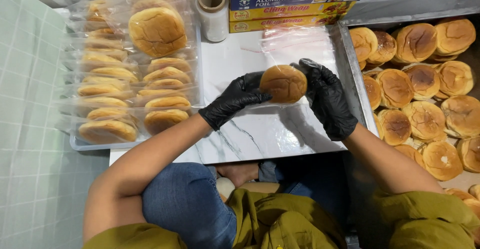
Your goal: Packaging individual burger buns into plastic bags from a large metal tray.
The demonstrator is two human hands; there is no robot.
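Both gloved hands are gripping one bun over a clear bag.

Fingers of the left hand (235,98) and right hand (327,96) are closing on opposite edges of the bun (283,83), dome up, round with no long axis, above the marble desk (260,134). Bagged buns (135,79) are filling the left tray; many loose buns (425,94) are waiting unbagged at right.

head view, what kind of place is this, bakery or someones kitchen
Likely a small bakery or food-packing spot, not a plain home kitchen: gloved left hand and right hand hold a bun, bagged buns fill one tray, loose buns another.
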